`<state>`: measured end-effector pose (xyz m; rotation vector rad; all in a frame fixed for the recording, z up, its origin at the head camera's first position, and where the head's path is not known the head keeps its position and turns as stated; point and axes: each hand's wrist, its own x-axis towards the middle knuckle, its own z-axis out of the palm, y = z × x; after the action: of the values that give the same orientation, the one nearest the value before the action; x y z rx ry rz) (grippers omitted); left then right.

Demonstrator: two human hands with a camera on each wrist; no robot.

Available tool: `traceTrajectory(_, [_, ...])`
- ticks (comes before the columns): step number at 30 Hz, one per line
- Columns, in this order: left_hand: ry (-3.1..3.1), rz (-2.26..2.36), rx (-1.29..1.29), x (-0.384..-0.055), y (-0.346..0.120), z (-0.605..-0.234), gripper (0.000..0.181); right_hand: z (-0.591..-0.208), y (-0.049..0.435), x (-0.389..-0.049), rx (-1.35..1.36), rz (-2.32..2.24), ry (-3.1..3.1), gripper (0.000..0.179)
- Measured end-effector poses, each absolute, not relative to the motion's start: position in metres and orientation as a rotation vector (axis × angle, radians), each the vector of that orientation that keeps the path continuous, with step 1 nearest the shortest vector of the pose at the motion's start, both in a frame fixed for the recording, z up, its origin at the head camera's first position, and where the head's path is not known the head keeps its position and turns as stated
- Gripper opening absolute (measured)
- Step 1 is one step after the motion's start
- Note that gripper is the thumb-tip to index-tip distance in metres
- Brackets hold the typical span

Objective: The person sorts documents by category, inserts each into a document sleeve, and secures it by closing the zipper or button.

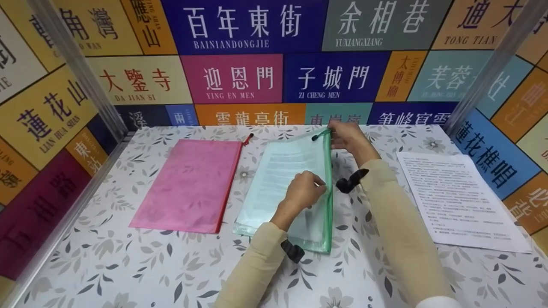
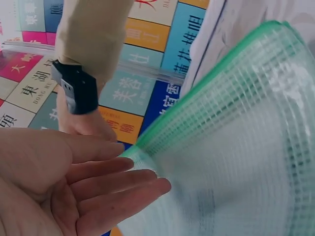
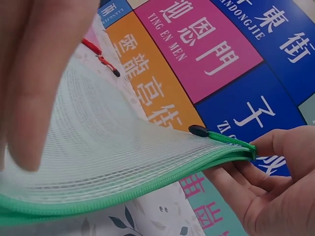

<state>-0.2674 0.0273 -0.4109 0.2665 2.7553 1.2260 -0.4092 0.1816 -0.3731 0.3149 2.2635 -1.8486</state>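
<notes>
A clear mesh zip document pouch with green edging [image 1: 295, 149] lies in the middle of the table, printed sheets showing through it. At its far right corner my right hand [image 1: 349, 137] pinches the zip end, thumb on top and fingers below [image 3: 236, 184]. A green cord pull with a black tip [image 3: 199, 131] lies beside that grip. My left hand [image 1: 305, 190] is over the pouch near the middle of the zip edge. In the left wrist view its fingers [image 2: 118, 191] are fairly straight, the thumb close to the index finger, fingertips right by the green edge.
On the left lies a pink zip pouch [image 1: 188, 184] with a red zip edge and a red pull [image 1: 247, 139]. A stack of printed paper [image 1: 458, 201] lies on the right of the floral tabletop [image 1: 141, 273]. Panels with lettering [image 1: 239, 77] stand around the back and sides.
</notes>
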Motion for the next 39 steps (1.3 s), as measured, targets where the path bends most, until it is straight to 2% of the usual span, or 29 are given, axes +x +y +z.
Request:
traceTrajectory(8, [2.845, 1.294, 0.068, -0.306, 0.017, -0.409, 0.032, -0.364, 0.178, -0.408, 0.301, -1.821, 2.258, 0.034])
traceTrajectory(17, [2.968, 1.290, 0.023, -0.348, 0.014, -0.401, 0.042, -0.358, 0.172, -0.404, 0.272, -1.799, 2.272, 0.034])
traceTrajectory(23, [2.948, 1.373, 0.146, -0.356, 0.018, -0.396, 0.044, -0.355, 0.170, -0.402, 0.286, -1.800, 2.284, 0.032])
traceTrajectory(33, [2.937, 1.505, 0.170, -0.361, 0.019, -0.396, 0.037, -0.348, 0.165, -0.397, 0.219, -1.726, 2.358, 0.038])
traceTrajectory(39, [2.903, 1.560, 0.152, -0.360, 0.019, -0.397, 0.030, -0.348, 0.165, -0.396, 0.180, -1.711, 2.375, 0.032])
